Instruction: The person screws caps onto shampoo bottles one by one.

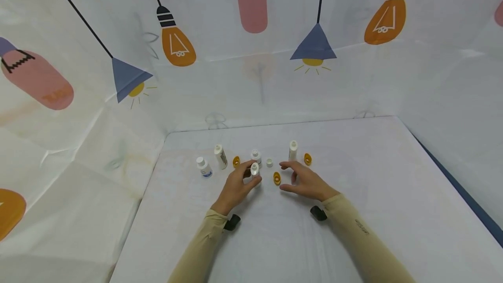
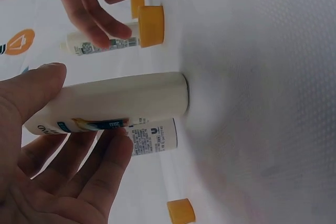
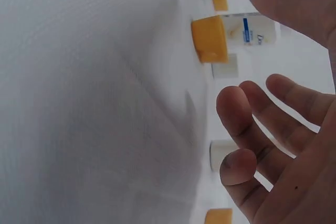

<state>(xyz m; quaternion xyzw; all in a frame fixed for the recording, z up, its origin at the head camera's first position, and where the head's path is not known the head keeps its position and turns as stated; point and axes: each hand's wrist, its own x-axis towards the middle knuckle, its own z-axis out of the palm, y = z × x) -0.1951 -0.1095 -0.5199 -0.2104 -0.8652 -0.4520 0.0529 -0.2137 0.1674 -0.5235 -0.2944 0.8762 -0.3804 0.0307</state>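
Observation:
My left hand point(image 1: 235, 187) grips a white bottle point(image 2: 121, 100) with a dark blue and gold label mark, thumb on one side and fingers on the other. That bottle stands upright, narrow neck up; whether its base touches the table cannot be told. My right hand point(image 1: 308, 182) hovers with thumb and fingers spread apart, holding nothing. Just left of its fingertips an orange-yellow cap point(image 1: 277, 178) rests on the table. Beyond it lies a small white cap point(image 1: 269, 162). Another white bottle point(image 1: 256, 155) stands right behind the gripped one, partly covered by it.
On the left stand a white capped bottle point(image 1: 204, 167) and a taller labelled bottle point(image 1: 221, 157), with an orange cap point(image 1: 236, 161) beside them. Behind my right hand are a slim white bottle point(image 1: 293, 150) and another orange cap point(image 1: 308, 159). White sheeting point(image 1: 259, 95) encloses the table.

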